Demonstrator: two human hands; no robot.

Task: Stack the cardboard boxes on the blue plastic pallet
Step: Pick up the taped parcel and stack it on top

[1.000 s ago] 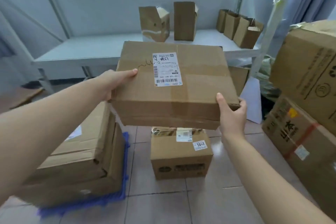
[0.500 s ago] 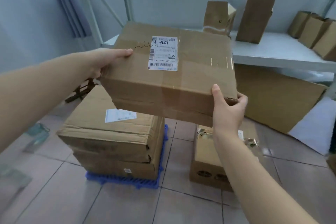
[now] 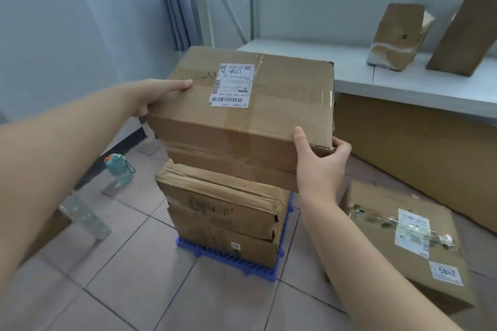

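I hold a flat cardboard box [image 3: 271, 105] with a white shipping label on top, just above a stack of two cardboard boxes [image 3: 223, 212]. That stack rests on the blue plastic pallet [image 3: 231, 260] on the tiled floor. My left hand [image 3: 158, 94] grips the box's left edge, thumb on top. My right hand [image 3: 320, 164] grips its near right corner, thumb on the top edge. Whether the held box touches the stack is hidden by the box itself.
Another taped box [image 3: 403, 244] with labels lies on the floor to the right. A large cardboard sheet [image 3: 414, 153] leans under a white shelf [image 3: 376, 80] carrying small boxes. A teal bottle [image 3: 119, 169] stands on the floor at left beside a metal bracket [image 3: 86, 217].
The view swung left and I carried the box leftward and down; it now hovers over the stack on the pallet instead of beside it. Both hands keep the same grip.
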